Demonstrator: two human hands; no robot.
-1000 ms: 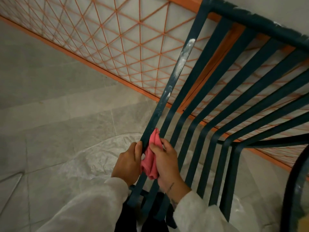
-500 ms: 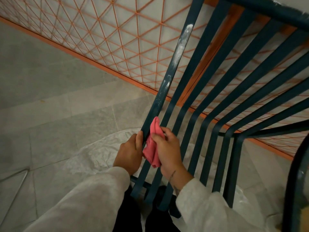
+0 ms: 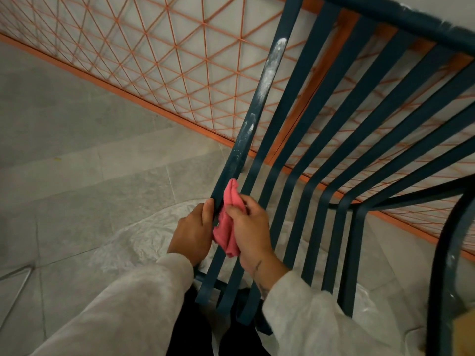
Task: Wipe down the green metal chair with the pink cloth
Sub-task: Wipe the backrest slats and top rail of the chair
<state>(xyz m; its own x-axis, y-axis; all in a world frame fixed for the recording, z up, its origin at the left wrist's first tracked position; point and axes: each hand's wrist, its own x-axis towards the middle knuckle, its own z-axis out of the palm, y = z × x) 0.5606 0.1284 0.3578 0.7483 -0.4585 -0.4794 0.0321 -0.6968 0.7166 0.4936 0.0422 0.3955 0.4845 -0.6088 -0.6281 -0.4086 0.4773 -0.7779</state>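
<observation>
The green metal chair [image 3: 331, 140] fills the right half of the head view, its flat slats running from the top rail down toward me. The leftmost slat [image 3: 259, 98] carries white dusty smears along its upper part. My left hand [image 3: 194, 233] grips that slat low down, thumb on its edge. My right hand [image 3: 250, 231] holds the pink cloth [image 3: 228, 222], bunched and pressed against the same slat just right of my left thumb. The cloth's top sticks up above my fingers.
An orange wire-mesh panel [image 3: 159, 55] with an orange frame stands behind the chair. Grey floor tiles [image 3: 64, 150] lie to the left. A crumpled clear plastic sheet [image 3: 133, 240] is spread under the chair. A dark curved armrest [image 3: 447, 253] rises at the right.
Both hands and the pink cloth have slid a little up the leftmost slat. The view has shifted slightly; the grips are unchanged.
</observation>
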